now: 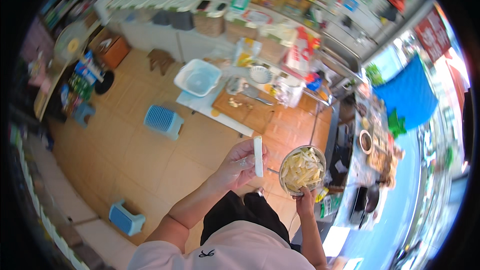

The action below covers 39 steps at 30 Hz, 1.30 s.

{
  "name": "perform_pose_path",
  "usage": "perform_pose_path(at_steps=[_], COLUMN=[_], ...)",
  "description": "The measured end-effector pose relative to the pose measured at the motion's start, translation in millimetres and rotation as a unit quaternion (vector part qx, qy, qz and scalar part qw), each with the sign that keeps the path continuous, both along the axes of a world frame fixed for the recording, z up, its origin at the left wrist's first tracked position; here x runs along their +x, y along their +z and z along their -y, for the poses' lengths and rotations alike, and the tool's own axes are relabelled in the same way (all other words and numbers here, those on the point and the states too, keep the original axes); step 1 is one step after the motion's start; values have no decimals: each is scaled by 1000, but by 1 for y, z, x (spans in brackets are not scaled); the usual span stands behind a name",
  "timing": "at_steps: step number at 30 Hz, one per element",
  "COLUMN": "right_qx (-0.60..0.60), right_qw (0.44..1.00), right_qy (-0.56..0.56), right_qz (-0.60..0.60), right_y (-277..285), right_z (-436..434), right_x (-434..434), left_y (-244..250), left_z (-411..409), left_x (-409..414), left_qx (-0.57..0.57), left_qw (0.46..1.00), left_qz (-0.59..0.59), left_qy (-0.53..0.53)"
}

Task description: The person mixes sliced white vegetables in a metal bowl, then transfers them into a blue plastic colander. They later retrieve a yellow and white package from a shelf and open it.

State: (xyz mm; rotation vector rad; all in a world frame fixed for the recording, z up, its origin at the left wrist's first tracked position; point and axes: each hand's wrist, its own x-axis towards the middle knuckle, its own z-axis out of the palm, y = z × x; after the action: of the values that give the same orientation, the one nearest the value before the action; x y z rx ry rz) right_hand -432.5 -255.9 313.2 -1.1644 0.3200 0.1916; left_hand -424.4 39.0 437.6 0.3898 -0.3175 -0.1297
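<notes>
My left hand (243,163) grips a white flat strip (258,156), held upright between thumb and fingers; what it is cannot be told. My right hand (305,198) holds the near rim of a round bowl (282,183) filled with pale yellow cut sticks (303,168), which look like potato. Beyond my hands, a wooden cutting board (258,118) lies on a low table, with a cleaver (255,93) and small pale pieces (235,102) on it. A white plastic basin (198,77) stands at the table's left end, and a ribbed white bowl (260,74) sits behind the board.
A blue plastic stool (163,120) stands left of the table, another stool (126,219) lower left. On the right runs a counter (350,198) with a dark pan (372,198) and a round container (365,141). A steel sink (339,54) is at the upper right. Tiled floor (187,165) lies between.
</notes>
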Motion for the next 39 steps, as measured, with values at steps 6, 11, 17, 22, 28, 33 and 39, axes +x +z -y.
perform_pose_path(at_steps=[6,11,17,22,28,33,39], right_qx=[9,19,13,-13,3,29,42], right_qw=[988,976,973,974,961,963,967], right_qy=[-152,-212,-230,-211,-266,-255,-237], right_qz=[13,31,9,-78,-78,-86,-86], right_y=[-24,-48,-77,-79,-73,-85,-79], right_z=[94,153,205,214,237,237,227], right_x=[-100,-175,-262,-295,-307,-300,-254], left_y=[-24,-39,-59,-145,-143,-143,-139], left_z=[98,167,238,254,333,400,411], left_x=[-26,-72,-140,-90,-101,-138,-130], left_qx=[65,109,119,299,546,612,669], left_qw=[992,980,974,943,832,767,682], left_qz=[0,31,-2,-42,13,178,293], left_qy=[-109,-163,-193,-142,-99,-73,-26])
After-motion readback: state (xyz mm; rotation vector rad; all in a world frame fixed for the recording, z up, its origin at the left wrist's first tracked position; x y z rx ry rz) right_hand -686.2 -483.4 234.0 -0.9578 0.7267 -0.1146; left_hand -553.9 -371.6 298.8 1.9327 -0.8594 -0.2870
